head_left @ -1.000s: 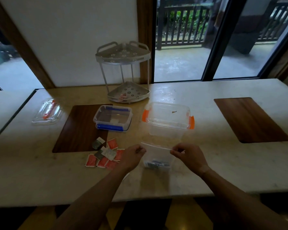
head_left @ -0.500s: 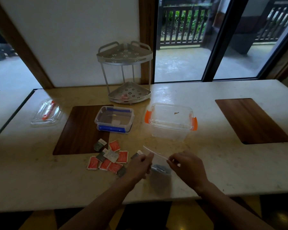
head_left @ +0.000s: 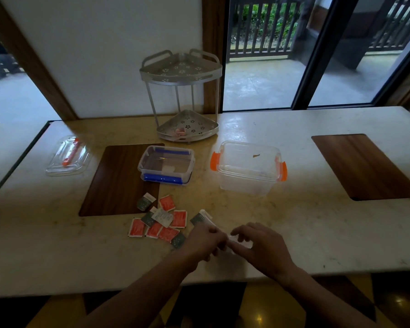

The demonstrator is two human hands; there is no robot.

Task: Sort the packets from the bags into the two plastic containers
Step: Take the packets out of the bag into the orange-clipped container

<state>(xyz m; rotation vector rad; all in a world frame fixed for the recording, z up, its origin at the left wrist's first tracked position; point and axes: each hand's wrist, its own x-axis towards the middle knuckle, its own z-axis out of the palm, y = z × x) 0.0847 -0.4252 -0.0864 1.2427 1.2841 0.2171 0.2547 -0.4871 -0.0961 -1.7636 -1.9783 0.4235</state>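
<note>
Head view: clear bag (head_left: 232, 243), crumpled and see-through, pinched between left hand (head_left: 205, 240) and right hand (head_left: 258, 247) near table (head_left: 317, 233) front edge. Beyond, blue-clipped box (head_left: 166, 167) and orange-clipped box (head_left: 248, 168), contents indistinct; red and grey packets (head_left: 162, 221) loose left of hands.

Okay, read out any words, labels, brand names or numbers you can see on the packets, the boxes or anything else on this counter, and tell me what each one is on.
No text can be read here.
Red packets: pale print, too blurred to read.
White packet: faint dark print, too small to read.
Grey packets: markings, unreadable.
Blue-clipped container and orange-clipped container: no legible label.
</note>
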